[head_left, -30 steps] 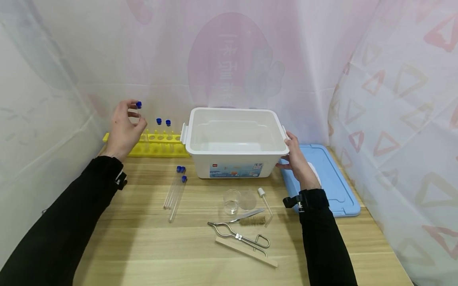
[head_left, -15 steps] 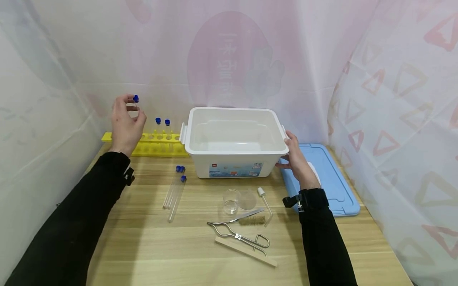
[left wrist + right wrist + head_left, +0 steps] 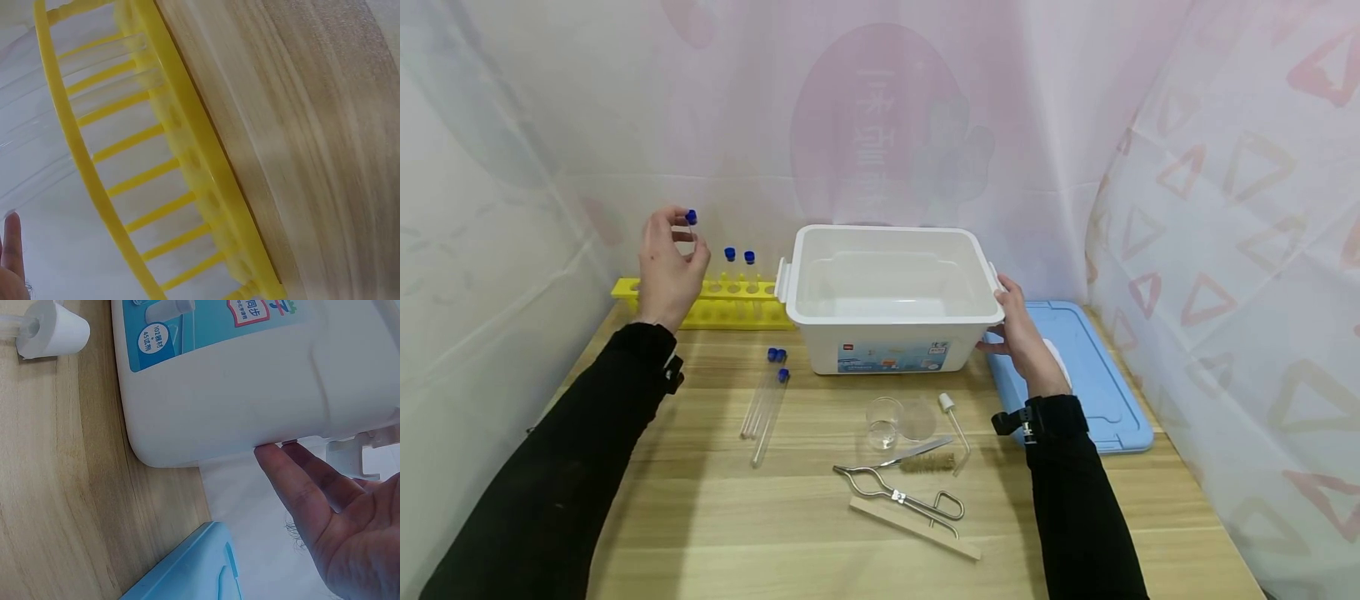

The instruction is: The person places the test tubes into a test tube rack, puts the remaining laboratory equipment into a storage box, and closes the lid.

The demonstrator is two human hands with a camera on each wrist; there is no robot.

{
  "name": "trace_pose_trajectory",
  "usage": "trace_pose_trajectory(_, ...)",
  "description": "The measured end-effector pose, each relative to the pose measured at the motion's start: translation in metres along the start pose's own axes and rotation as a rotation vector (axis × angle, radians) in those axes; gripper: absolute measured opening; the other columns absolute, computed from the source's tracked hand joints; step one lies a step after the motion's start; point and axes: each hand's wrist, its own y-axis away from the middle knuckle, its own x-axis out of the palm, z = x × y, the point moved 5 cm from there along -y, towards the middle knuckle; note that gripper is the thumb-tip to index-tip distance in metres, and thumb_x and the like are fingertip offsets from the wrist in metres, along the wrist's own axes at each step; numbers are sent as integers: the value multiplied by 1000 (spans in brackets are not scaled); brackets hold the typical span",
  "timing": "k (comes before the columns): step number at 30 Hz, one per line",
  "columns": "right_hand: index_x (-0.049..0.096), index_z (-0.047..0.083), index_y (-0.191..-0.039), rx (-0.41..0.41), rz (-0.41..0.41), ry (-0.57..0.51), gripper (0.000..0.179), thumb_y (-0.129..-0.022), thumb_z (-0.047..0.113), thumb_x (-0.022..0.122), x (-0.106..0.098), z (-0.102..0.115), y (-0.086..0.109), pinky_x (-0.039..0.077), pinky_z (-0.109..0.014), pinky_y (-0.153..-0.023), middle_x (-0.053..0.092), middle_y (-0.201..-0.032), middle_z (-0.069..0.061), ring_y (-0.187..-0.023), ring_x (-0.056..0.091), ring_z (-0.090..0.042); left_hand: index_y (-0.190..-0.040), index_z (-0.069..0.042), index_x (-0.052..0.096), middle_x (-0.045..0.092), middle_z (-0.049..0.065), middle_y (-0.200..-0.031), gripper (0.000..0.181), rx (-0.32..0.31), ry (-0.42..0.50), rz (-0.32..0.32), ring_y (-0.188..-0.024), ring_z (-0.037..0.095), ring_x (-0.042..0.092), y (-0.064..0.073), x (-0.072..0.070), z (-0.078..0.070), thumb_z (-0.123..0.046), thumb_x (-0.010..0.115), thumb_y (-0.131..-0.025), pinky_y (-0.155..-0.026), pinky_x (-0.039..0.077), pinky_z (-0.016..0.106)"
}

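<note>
My left hand [image 3: 670, 279] pinches a test tube with a blue stopper [image 3: 691, 217], held upright above the yellow test tube rack [image 3: 737, 322]. In the left wrist view, the tube's lower end [image 3: 44, 178] is right at the rack's upper bar; one finger [image 3: 12, 247] shows at the edge. Two blue-stoppered tubes [image 3: 730, 254] stand in the rack beside it. At the right end of the white plastic bin [image 3: 895, 333], my right hand [image 3: 1026, 337] rests against the wall and handle. Its extended fingers [image 3: 294, 487] touch the bin's side in the right wrist view.
Three stoppered test tubes [image 3: 767, 408] lie in front of the rack. Before the bin are a small glass dish [image 3: 883, 425], a bent glass tube with white stopper [image 3: 947, 403], a brush [image 3: 928, 462], crucible tongs [image 3: 898, 497] and a wooden strip [image 3: 917, 528]. A blue lid [image 3: 1097, 383] lies right.
My left hand rises with its test tube, then comes down slightly over the rack, and its forearm shifts right. The right hand stays against the bin.
</note>
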Motion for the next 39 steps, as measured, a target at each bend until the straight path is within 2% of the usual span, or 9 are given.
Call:
trace_pose_trajectory(4,4,43,-188,-2,1,5,80,-121,67,41,0,0,1,48,-84,-129,29,-191,-18,-165,52,-56,-165,-8,47,56,20,-162,47,1,10,17,-140,32,66,3,3,3,-16,59,-121,-101,56,10)
trace_pose_trajectory(7,4,43,-188,-2,1,10,80,-121,67,41,0,0,1,48,-84,-129,30,-190,-18,-165,52,-56,-166,-7,47,55,21,-163,47,-3,17,32,-140,33,65,5,5,6,-15,59,-121,-99,52,9)
trace_pose_trajectory(10,5,43,-188,-2,-1,10,80,-121,66,41,-1,0,1,48,-84,-129,30,-190,-18,-165,52,-56,-166,-8,46,55,21,-163,47,-11,10,49,-140,33,65,8,7,9,-15,58,-121,-103,57,16)
trace_pose_trajectory(14,5,43,-188,-2,-2,11,80,-120,66,41,-1,0,1,49,-83,-128,31,-190,-19,-164,53,-56,-166,-7,45,55,21,-163,48,-21,-4,64,-142,35,66,12,10,13,-15,58,-121,-114,66,41)
trace_pose_trajectory(17,5,44,-188,1,-2,11,80,-120,67,42,-1,-1,0,50,-83,-128,32,-190,-18,-164,53,-56,-166,-6,45,55,22,-163,48,-25,-9,69,-142,36,65,15,12,16,-15,58,-121,-116,66,56)
trace_pose_trajectory(20,5,44,-188,0,0,7,80,-120,67,42,-1,-1,0,49,-83,-128,31,-190,-18,-164,54,-55,-165,-5,45,55,23,-162,47,-24,-7,72,-142,36,65,18,15,20,-14,57,-121,-115,66,56)
trace_pose_trajectory(30,5,43,-188,-6,5,3,80,-121,68,41,-3,0,0,48,-84,-128,32,-189,-19,-164,53,-56,-164,-3,45,55,24,-162,47,-22,3,99,-141,37,64,26,19,28,-12,59,-120,-109,64,41)
trace_pose_trajectory(33,4,43,-188,-2,5,2,80,-121,67,41,-3,-1,0,48,-84,-129,31,-189,-19,-164,53,-56,-165,-2,44,55,25,-162,48,-34,6,113,-142,39,63,29,21,31,-13,58,-120,-107,61,43)
trace_pose_trajectory(39,4,43,-188,2,3,-2,81,-120,66,41,-1,0,1,48,-84,-129,30,-190,-19,-164,52,-57,-166,-2,42,53,27,-163,49,-67,-1,131,-144,43,61,33,24,34,-13,58,-121,-116,63,60)
